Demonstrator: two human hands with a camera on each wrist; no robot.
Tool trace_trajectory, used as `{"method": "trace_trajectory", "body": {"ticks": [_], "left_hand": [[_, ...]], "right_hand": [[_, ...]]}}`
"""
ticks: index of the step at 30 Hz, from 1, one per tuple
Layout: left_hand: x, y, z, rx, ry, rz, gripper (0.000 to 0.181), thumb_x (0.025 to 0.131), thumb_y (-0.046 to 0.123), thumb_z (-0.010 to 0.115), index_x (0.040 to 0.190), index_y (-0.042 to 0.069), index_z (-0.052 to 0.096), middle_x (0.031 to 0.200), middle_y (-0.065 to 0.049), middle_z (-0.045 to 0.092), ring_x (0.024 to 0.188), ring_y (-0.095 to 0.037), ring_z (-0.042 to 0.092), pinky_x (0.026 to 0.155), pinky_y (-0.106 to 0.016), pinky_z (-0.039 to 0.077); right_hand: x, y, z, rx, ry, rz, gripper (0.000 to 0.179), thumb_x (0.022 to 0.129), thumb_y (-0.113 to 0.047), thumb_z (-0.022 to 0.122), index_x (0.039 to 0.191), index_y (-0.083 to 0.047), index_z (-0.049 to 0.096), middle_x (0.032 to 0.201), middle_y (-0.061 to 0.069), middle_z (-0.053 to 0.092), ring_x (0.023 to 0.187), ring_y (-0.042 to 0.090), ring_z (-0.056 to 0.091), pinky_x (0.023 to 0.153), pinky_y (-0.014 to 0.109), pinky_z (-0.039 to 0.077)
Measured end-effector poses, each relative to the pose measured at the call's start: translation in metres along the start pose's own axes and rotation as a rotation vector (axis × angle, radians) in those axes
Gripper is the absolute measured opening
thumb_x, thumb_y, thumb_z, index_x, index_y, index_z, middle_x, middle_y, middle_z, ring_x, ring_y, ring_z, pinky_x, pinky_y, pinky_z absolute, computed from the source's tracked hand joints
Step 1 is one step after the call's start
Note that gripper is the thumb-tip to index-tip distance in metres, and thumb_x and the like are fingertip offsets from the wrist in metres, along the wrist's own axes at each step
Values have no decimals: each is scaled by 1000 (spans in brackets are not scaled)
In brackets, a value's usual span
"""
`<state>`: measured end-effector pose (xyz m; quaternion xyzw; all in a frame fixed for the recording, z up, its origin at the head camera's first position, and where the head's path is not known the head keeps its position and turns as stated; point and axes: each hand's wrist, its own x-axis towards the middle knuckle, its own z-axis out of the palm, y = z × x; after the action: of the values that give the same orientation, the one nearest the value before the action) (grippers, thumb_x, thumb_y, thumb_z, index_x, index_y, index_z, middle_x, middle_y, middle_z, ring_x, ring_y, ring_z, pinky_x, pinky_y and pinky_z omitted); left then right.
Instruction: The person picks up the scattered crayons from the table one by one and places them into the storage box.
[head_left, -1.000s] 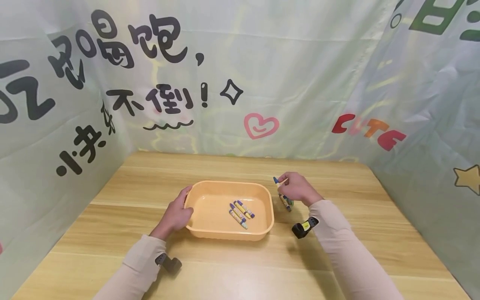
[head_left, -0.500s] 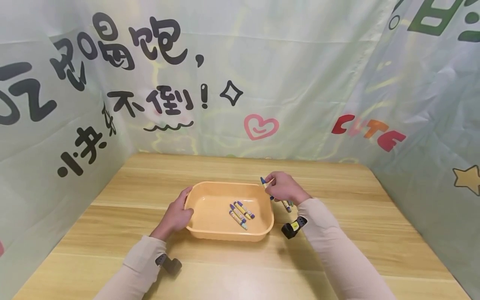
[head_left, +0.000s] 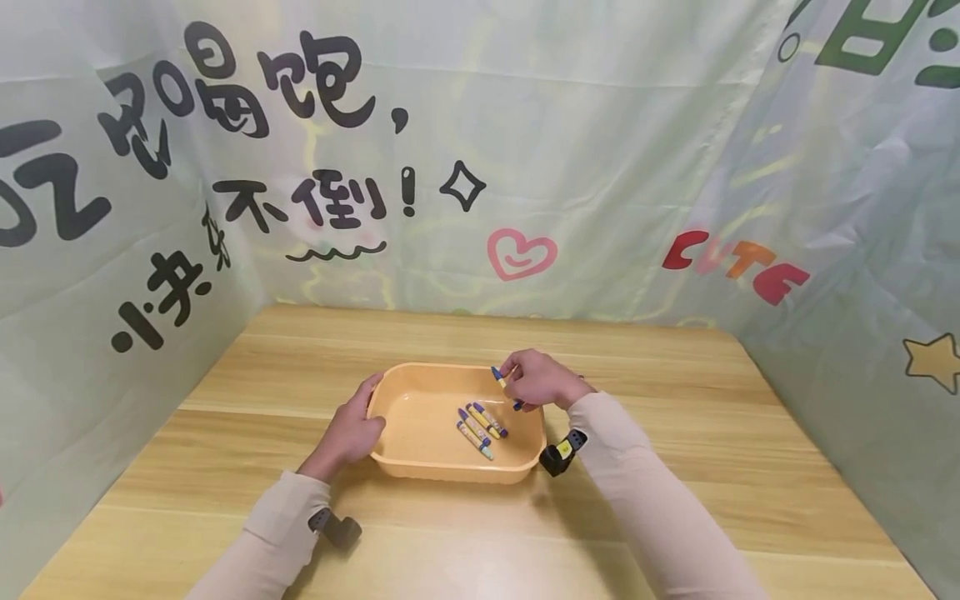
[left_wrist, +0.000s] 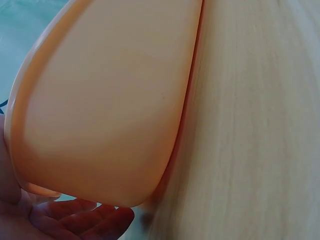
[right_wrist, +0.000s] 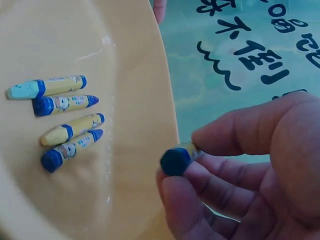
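Observation:
An orange plastic basin (head_left: 454,472) stands on the table, its left rim held by my left hand (head_left: 351,429), thumb over the inside and fingers outside. In the left wrist view those fingers (left_wrist: 107,223) curl at the basin's wall. Over the basin's right end, my right hand (head_left: 542,380) pinches an oil crayon (right_wrist: 176,161) between thumb and fingers, the blue tip (head_left: 497,372) pointing up and away. Several crayons with yellow wrappers lie side by side on the basin floor, among them a light green one (right_wrist: 25,90) and a pale yellow one (right_wrist: 70,131).
Wooden table surface (head_left: 420,542) surrounds the basin. Printed curtains (head_left: 600,167) enclose the back and both sides. Each wrist carries a small black camera, the right one (head_left: 562,452) close to the basin's right rim. The right hand and forearm cover the spot just right of the basin.
My right hand has lifted the blue-tipped crayon from beside others on the table and carried it left, over the basin. My left hand and the basin have stayed put.

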<state>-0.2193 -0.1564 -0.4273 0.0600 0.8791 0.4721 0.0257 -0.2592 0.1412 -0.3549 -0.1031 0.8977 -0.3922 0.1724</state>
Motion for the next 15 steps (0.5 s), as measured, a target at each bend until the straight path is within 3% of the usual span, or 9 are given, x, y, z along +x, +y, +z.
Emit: {"method": "trace_trajectory", "body": {"ticks": [7,15], "left_hand": [[0,1,1,1,-1,-5,73,84,-1,46,153,5,22,141,-28,44,103,-31,62,78,-37,53],[0,2,0,14,1,-2,73,84,-2,46,152,4,22,141,-30,44,104,-34,61,77,-38,53]], "right_hand": [[9,-2,6,-106,-90,-21,26,89,-2,62,114,1,59,86,9,61,58,17,60,58,31,54],[18,-7,18,-286,-124,27,26,86,0,63,111,-3,63,75,5,62,55,12,57,54,26,51]]}}
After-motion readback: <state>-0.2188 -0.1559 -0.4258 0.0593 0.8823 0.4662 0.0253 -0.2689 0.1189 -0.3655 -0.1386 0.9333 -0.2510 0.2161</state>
